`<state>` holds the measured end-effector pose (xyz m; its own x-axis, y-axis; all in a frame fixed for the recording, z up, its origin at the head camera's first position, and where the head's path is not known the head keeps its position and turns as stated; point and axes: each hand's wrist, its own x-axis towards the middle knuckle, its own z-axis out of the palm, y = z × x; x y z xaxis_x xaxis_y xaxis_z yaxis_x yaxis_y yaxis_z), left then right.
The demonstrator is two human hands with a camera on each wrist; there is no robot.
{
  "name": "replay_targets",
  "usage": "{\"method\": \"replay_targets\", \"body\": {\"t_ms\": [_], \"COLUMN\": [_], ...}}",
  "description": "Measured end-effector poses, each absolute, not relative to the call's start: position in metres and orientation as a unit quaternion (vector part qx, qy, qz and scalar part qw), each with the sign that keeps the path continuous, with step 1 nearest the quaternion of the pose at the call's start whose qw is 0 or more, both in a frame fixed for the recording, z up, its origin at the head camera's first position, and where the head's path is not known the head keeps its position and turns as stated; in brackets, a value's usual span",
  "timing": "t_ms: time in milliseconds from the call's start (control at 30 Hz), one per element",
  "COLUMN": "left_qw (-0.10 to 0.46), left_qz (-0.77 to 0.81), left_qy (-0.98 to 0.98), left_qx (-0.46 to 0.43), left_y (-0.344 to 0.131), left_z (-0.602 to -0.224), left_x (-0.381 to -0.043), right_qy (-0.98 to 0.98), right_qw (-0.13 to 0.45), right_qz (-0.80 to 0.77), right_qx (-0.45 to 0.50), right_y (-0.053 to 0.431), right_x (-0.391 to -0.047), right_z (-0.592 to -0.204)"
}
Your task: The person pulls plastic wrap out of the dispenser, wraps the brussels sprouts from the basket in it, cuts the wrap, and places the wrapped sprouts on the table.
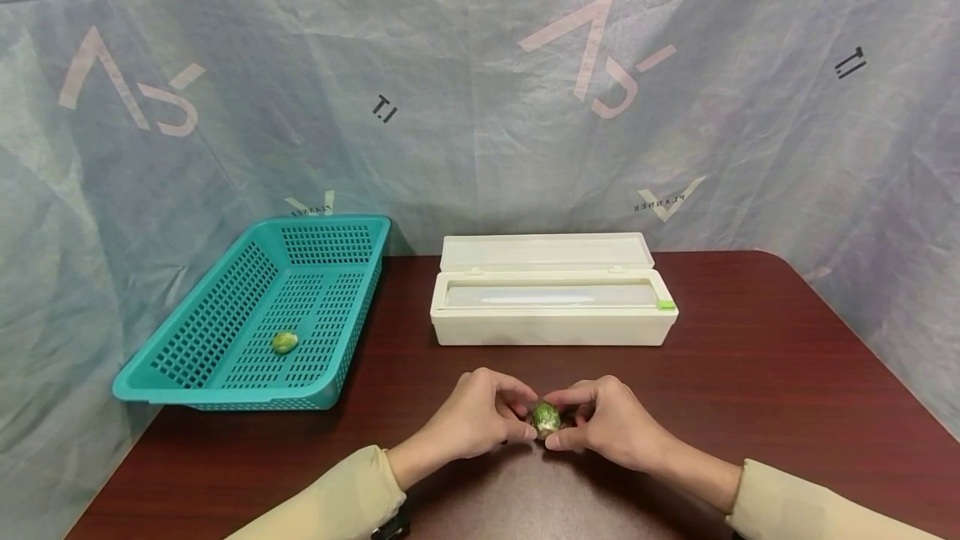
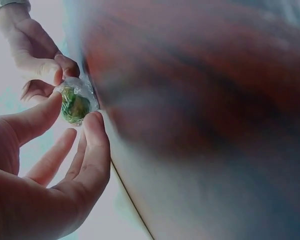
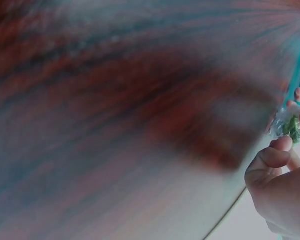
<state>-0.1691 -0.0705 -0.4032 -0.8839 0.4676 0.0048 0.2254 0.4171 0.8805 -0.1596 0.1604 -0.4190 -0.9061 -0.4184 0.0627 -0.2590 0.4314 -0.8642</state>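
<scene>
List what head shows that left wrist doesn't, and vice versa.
Head only: teal basket with a Brussels sprout in it, and the white cling film dispenser, lid raised.

Left wrist only: crinkles of clear film standing out around the held sprout, seen close up.

Both: left hand and right hand holding that one sprout between them, and the reddish-brown table.

Reads PLANNER [image 1: 658, 204], mirrored, across a pale V [image 1: 665, 215] on the grey backdrop sheet [image 1: 480, 157]; repeats at left, partly hidden. Higher up, shows a dotted black T.I [image 1: 384, 108] twice, plus large pink characters [image 1: 595, 48], resembling reversed A5, also twice.
</scene>
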Motion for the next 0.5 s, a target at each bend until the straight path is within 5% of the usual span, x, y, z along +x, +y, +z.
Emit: {"method": "replay_targets", "body": {"t_ms": [500], "left_qw": [0.102], "left_qz": [0.491], "left_qy": [0.836], "left_qx": [0.224], "left_y": [-0.066], "left_z": [-0.4], "left_x": [-0.172], "right_qy": [0.843], "right_qw": [0.069], "right_qz": [-0.498], "right_qx": [-0.191], "right_y": [0.173], "right_x": [-0.159], "right_z": [-0.411]}}
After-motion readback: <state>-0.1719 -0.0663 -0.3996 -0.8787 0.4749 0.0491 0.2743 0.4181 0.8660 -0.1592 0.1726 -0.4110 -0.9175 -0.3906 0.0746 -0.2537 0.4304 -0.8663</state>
